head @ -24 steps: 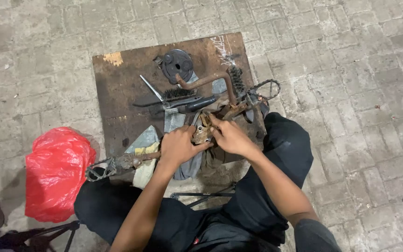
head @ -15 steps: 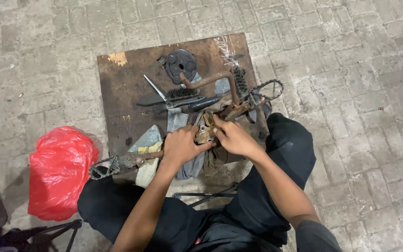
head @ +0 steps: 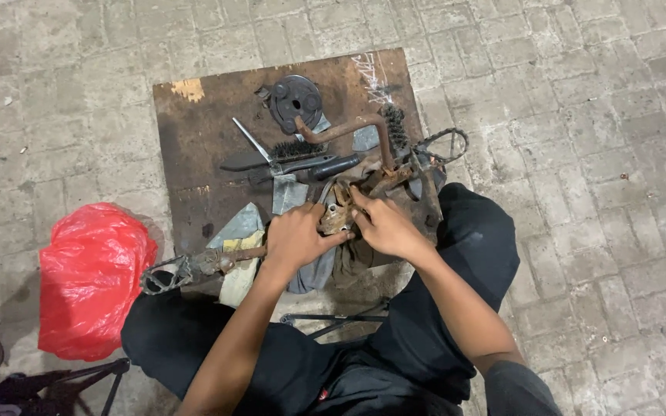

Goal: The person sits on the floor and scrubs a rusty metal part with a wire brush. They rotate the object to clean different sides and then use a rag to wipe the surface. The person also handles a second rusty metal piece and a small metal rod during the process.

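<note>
Both hands, left hand (head: 293, 240) and right hand (head: 383, 227), close their fingers on a rusty metal part (head: 338, 216) (near edge of the brown board (head: 194, 139)). A red bag (head: 90, 277) sits left.

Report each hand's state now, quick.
Left hand: closed on the rusty metal part.
Right hand: fingers curled on the same rusty metal part, from the other side.
</note>
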